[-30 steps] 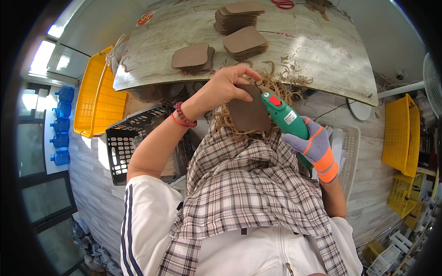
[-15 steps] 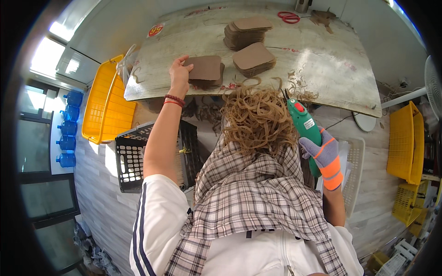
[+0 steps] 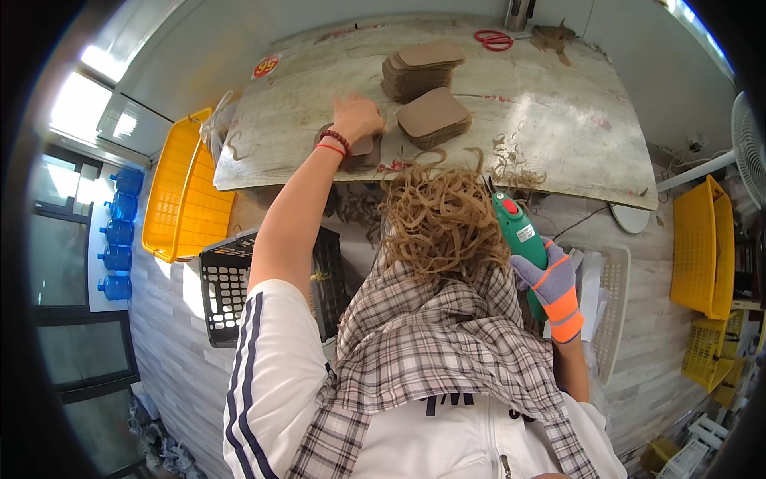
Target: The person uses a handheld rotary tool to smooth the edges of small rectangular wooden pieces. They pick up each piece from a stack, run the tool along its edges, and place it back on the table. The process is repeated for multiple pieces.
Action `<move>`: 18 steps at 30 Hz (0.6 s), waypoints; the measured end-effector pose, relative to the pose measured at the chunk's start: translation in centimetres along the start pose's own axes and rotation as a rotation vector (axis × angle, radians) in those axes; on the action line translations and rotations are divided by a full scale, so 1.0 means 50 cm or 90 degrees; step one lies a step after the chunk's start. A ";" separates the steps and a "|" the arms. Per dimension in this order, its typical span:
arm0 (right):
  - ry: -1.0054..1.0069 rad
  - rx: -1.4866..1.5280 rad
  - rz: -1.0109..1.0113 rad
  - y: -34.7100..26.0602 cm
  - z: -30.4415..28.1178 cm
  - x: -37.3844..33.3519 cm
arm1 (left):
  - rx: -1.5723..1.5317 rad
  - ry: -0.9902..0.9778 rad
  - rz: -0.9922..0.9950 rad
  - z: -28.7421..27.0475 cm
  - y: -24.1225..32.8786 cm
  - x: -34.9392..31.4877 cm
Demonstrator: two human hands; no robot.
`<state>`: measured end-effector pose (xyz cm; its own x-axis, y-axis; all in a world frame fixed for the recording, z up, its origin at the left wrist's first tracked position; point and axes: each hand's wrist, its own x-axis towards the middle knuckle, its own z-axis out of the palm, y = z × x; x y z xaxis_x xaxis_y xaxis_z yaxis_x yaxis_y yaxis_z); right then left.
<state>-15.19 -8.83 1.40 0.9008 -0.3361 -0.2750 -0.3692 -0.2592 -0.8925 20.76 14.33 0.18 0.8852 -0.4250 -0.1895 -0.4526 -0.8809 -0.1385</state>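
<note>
My right hand (image 3: 556, 289), in a grey and orange glove, is closed around green electric scissors (image 3: 523, 227) with a red switch. Their dark tip points toward the table edge. Curly brown trimmings (image 3: 447, 219) are heaped on my plaid apron (image 3: 447, 351), just left of the tool. My bare left hand (image 3: 357, 118) is over a low stack of brown rounded pads (image 3: 367, 153) at the table's near edge. Its fingers are blurred and partly hidden, so any grip does not show. Two more stacks of pads, a near one (image 3: 435, 116) and a taller far one (image 3: 420, 70), lie to the right.
The worn table (image 3: 574, 120) carries red-handled scissors (image 3: 494, 40) and brown scraps (image 3: 553, 38) at the back. A black crate (image 3: 227, 291) and yellow basket (image 3: 179, 191) stand left; a white basket (image 3: 614, 303) stands right. A cord trails from the tool's side toward a fan (image 3: 750, 152).
My left hand has moved right, from the left edge of the low stack to over it. The right hand still grips the electric scissors. The whole view has shifted slightly.
</note>
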 end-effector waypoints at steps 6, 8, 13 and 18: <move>0.024 0.041 -0.007 0.032 -0.002 0.002 | -0.589 0.087 -0.057 0.052 -0.039 0.040; 0.030 0.027 -0.010 0.035 -0.005 0.002 | -1.023 0.242 0.060 0.044 -0.035 0.027; 0.036 0.026 -0.005 0.050 -0.009 0.004 | -1.161 -0.015 0.319 -0.038 0.029 -0.106; 0.050 0.028 -0.007 0.037 -0.010 -0.004 | -0.557 0.093 0.237 -0.070 0.100 -0.178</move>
<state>-16.17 -9.72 -0.01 0.8834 -0.4038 -0.2377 -0.3472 -0.2234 -0.9108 11.00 12.99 4.60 0.7328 -0.6781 0.0557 -0.5183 -0.5033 0.6914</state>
